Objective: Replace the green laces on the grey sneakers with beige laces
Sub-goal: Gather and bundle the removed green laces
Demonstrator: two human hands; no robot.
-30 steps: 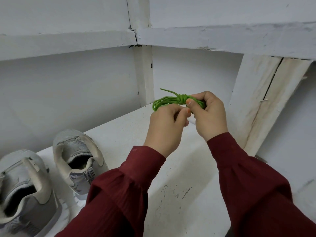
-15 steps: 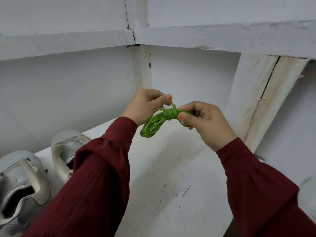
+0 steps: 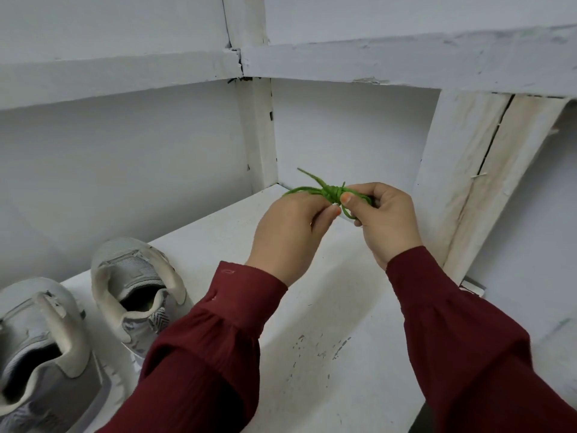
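Note:
A bundle of green laces, coiled and wound round its middle, hangs in the air above the white shelf. My right hand pinches its right half between thumb and fingers. My left hand grips the left half, thumb tip beside the knot, and a loose lace end sticks up to the left. Two grey sneakers stand at the lower left with their heels toward me: one nearer the middle and one at the frame's edge. No laces show in their eyelets. No beige laces are in view.
The shelf is a white painted board with chipped spots near its front. A white back wall, a vertical post in the corner and a slanted white plank on the right enclose it. Another shelf board runs overhead.
My left hand has come back down from the upper left and taken hold of the bundle's left half. The bundle now lies level between both hands instead of dangling.

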